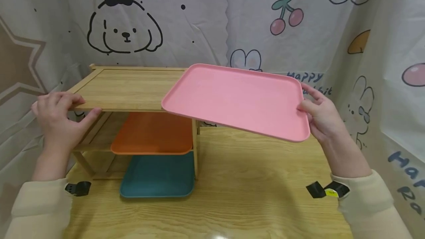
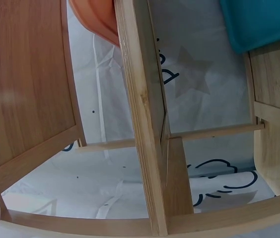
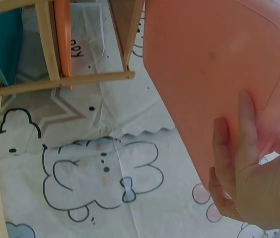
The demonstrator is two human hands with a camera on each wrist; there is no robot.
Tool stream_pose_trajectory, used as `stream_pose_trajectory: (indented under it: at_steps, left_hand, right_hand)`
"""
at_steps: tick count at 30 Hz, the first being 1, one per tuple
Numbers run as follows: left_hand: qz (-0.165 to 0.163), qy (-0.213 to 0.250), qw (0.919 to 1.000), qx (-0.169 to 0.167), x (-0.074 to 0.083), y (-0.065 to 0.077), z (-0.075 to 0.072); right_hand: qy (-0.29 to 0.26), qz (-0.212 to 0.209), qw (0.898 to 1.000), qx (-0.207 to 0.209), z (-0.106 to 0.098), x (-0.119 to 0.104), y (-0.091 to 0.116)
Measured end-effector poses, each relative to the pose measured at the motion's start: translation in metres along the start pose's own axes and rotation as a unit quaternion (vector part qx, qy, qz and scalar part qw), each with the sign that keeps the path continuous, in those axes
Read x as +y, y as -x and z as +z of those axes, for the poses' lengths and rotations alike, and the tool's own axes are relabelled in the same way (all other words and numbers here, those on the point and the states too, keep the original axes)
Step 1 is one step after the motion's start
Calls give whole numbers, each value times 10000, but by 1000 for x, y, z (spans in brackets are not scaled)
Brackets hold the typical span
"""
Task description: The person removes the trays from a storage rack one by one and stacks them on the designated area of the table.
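Observation:
A pink tray (image 1: 237, 100) is gripped at its right edge by my right hand (image 1: 323, 115), thumb on top and fingers underneath. In the right wrist view the tray's underside (image 3: 214, 59) faces the camera, with fingers spread against it. The tray tilts slightly, its left end overlapping the right end of the wooden rack's top shelf (image 1: 129, 87); whether it touches the wood I cannot tell. My left hand (image 1: 59, 115) holds the shelf's front left corner, thumb at the front edge. An orange tray (image 1: 154, 135) lies on the middle shelf, a teal tray (image 1: 159, 178) on the lowest.
The rack stands on a wood-grain table (image 1: 252, 183), at its left side. Both lower trays stick out past the rack's front. A white cloth (image 1: 206, 21) with cartoon prints hangs behind and along both sides. Rack posts and rails (image 2: 145, 119) fill the left wrist view.

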State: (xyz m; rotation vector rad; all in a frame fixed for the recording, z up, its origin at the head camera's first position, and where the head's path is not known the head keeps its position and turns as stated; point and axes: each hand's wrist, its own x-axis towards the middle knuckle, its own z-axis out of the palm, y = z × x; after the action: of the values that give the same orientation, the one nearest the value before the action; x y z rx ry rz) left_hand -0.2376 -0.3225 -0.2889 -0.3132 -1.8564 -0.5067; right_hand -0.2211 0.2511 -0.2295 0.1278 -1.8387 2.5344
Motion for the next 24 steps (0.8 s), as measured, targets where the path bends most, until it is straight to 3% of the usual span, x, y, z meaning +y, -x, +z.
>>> stream_pose_trajectory:
  at_steps: [11, 19, 24]
  left_hand:
    - [-24, -77, 10000, -28, 1, 0, -2]
    - [9, -110, 9999, 2, 0, -1, -3]
    - [-24, -71, 10000, 4, 0, -1, -2]
  right_hand:
    - [267, -265, 9993, 59, -27, -6, 0]
    - [406, 375, 9981, 264, -51, -17, 0]
    - [217, 335, 9991, 108, -70, -16, -1]
